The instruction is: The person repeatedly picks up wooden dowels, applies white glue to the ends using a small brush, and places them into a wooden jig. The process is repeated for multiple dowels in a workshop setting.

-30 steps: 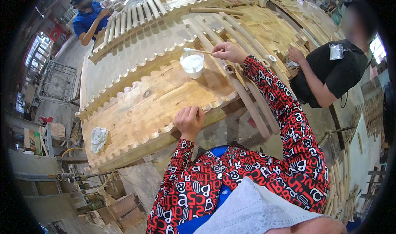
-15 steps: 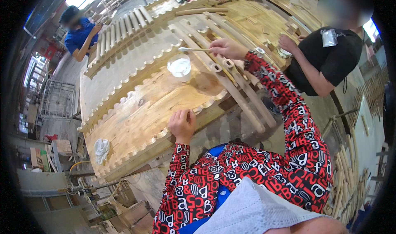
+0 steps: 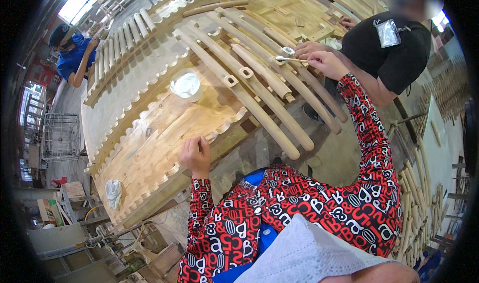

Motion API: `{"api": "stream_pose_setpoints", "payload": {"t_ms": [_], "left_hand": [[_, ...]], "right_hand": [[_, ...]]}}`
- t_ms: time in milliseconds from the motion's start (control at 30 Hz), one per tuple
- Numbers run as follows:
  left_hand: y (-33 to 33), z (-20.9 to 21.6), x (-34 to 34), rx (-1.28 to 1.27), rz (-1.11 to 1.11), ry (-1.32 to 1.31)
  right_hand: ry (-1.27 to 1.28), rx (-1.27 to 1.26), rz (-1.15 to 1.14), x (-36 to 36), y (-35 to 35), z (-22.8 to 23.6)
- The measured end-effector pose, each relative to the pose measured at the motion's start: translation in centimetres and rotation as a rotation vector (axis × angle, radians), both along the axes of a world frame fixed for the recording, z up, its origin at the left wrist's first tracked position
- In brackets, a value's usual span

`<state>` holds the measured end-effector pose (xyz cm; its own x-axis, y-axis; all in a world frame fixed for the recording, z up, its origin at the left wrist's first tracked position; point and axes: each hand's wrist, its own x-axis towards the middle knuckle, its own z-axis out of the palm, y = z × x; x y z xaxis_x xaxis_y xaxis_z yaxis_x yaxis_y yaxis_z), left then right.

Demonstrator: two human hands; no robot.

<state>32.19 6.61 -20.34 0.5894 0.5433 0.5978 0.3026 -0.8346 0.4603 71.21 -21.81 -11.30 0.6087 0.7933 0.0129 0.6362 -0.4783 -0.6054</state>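
Out to the right, my right hand (image 3: 327, 65) grips a thin wooden stick (image 3: 298, 60) with a white-coated tip. That tip hovers over the long round wooden poles (image 3: 269, 91), close to one pole's oval slot. Two nearer poles show similar slots. My left hand (image 3: 195, 157) is curled closed at the scalloped edge of the wooden tray (image 3: 144, 146), and nothing shows in it. A white tub (image 3: 185, 86) of white paste stands in that tray. Beside my right hand, a co-worker's hand (image 3: 310, 50) is at the slotted pole.
A crumpled white cloth (image 3: 114, 193) lies at the tray's left end. Farther back, a scalloped rack (image 3: 119, 51) carries a row of short rods, with a person in blue (image 3: 75, 58) beside it. A person in black (image 3: 381, 51) stands at the right. Wooden rods (image 3: 416, 208) are stacked lower right.
My right hand has moved right with the stick, from above the nearer slotted poles to a farther one. The view has shifted too. The co-worker's hand now reaches to that pole.
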Motion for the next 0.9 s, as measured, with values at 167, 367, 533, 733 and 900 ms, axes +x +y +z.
{"api": "stream_pose_setpoints", "payload": {"t_ms": [167,367,533,733,900], "left_hand": [[-0.3,-0.5,0.4,-0.018,0.005,0.013],[-0.5,-1.3,0.5,-0.047,0.082,0.037],[-0.5,-2.0,0.3,-0.101,0.16,0.034],[-0.7,-2.4,0.5,-0.095,0.233,0.013],[-0.6,-3.0,1.0,-0.1,0.278,-0.07]], "right_hand": [[-0.339,0.06,-0.062,0.3,0.0,-2.0],[-0.695,0.153,0.038,0.7,0.7,-3.6],[-0.563,0.145,0.031,0.4,0.8,-4.5],[-0.539,0.206,0.025,0.6,0.4,-4.5],[-0.505,0.219,0.123,1.1,0.3,-4.4]]}}
